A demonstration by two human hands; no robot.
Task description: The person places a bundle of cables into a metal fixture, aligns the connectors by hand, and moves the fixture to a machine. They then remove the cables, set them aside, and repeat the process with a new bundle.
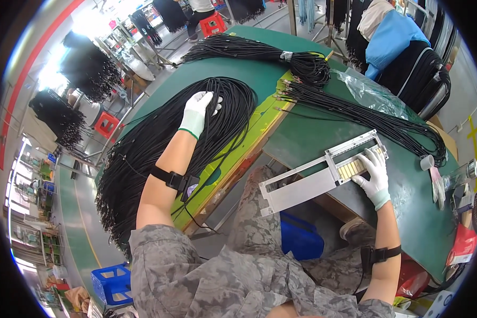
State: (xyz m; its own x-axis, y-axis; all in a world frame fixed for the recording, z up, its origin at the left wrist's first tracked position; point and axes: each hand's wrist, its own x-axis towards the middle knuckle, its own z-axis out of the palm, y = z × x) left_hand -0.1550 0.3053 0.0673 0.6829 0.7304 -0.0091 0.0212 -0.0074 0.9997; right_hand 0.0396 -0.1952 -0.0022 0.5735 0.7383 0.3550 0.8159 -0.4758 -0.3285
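Observation:
My left hand [196,110], in a white glove with a green cuff, is closed around strands of black cable at the top of a large looped bundle of cables [143,151] on the left table. On the right, my gloved right hand [375,174] grips a silvery metal frame [302,195], thumb and fingers bent over its row of yellowish blocks [351,169]. The frame lies tilted, its left end reaching out past the table edge above my lap. What the fingertips press on under the glove is partly hidden.
Another tied cable bundle [238,47] lies at the back, and more cables with metal ends [355,108] cross the right table beside clear plastic [373,90]. A yellow-green strip [259,119] lines the table edge. A blue stool [301,237] stands below. Black cables hang on racks [90,69].

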